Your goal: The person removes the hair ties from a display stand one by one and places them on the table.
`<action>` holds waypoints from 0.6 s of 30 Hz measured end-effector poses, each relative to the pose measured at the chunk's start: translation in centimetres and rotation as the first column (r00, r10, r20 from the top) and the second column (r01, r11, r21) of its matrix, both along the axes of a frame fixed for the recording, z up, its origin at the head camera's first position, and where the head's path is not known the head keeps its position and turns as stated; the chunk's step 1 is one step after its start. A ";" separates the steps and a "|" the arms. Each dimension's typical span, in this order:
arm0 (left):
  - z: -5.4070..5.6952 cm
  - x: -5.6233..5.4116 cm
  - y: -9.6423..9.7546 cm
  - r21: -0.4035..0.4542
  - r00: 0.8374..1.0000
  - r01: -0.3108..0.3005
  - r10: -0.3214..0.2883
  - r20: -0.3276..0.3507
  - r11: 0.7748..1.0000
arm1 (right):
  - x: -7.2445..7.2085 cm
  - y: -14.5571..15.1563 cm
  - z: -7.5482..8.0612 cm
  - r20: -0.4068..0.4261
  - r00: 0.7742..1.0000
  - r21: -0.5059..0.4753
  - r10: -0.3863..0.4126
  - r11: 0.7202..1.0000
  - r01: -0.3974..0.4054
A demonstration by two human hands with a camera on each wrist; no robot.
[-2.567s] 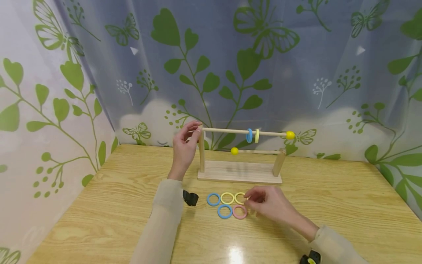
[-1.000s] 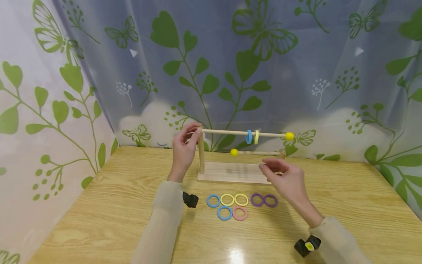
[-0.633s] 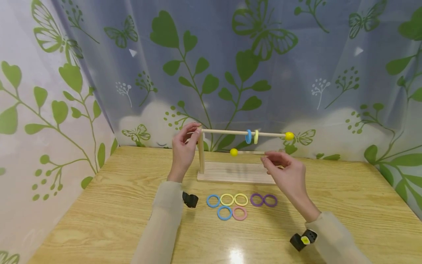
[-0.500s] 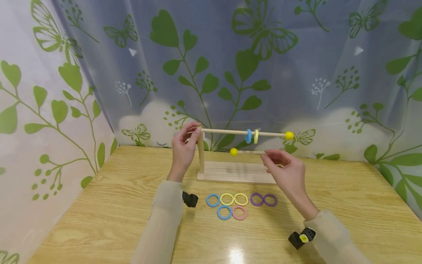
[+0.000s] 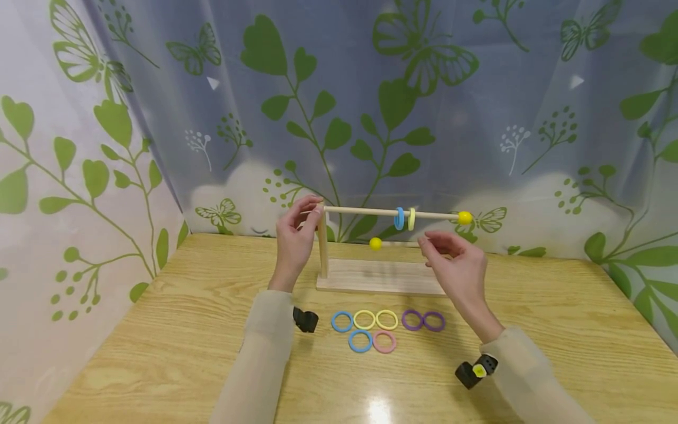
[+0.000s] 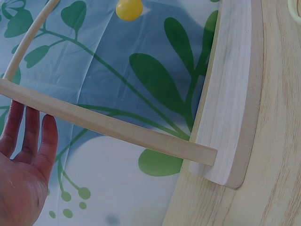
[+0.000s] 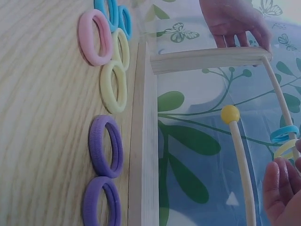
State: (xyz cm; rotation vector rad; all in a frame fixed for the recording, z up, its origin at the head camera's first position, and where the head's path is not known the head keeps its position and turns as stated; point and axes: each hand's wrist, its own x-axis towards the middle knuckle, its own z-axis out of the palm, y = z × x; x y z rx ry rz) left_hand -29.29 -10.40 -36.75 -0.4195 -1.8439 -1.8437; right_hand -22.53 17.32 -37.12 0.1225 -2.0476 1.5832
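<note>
A wooden stand carries two horizontal rods with yellow ball ends. My left hand holds the top of its left post, fingers behind the wood. On the upper rod hang a blue hair tie and a yellow hair tie. My right hand is raised in front of the lower rod, hiding the right post. Its fingers are loosely bent, with nothing visible between them; in the right wrist view its fingertips appear just below the hanging yellow tie.
Before the stand lie blue, yellow, pink and purple hair ties on the wooden table. A patterned curtain hangs close behind the stand. Black wrist cameras sit on both wrists.
My right hand has left the ties on the table and risen to the lower rod, uncovering the purple ties. My left hand stays on the post.
</note>
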 end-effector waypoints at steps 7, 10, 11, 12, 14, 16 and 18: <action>-0.1 -0.2 0.0 -0.003 1.000 -0.003 0.003 -0.006 1.000 | -0.6 -0.6 0.2 0.024 0.999 -0.008 -0.029 1.000 0.029; -0.1 -0.2 0.0 -0.007 1.000 -0.004 0.004 -0.005 1.000 | -0.8 -0.8 0.2 0.024 0.999 0.008 -0.047 0.999 0.046; -0.1 -0.2 0.0 -0.009 1.000 -0.006 0.006 -0.005 1.000 | -0.9 -0.8 0.2 0.017 0.999 0.012 -0.049 0.999 0.049; -0.1 -0.2 0.0 -0.009 1.000 -0.006 0.006 -0.004 1.000 | -0.9 -0.8 0.1 0.010 0.999 0.015 -0.050 0.999 0.050; -0.2 -0.2 0.0 -0.009 1.000 -0.006 0.006 -0.004 1.000 | -1.0 -0.9 0.1 -0.006 0.999 0.021 -0.052 0.998 0.052; -0.2 -0.2 0.0 -0.008 1.000 -0.006 0.006 -0.004 1.000 | -1.2 -0.9 0.0 -0.022 0.998 0.023 -0.052 0.998 0.053; -0.2 -0.2 0.0 -0.003 1.000 -0.005 0.005 -0.003 1.000 | -1.4 -0.9 -0.1 -0.037 0.998 0.025 -0.050 0.998 0.051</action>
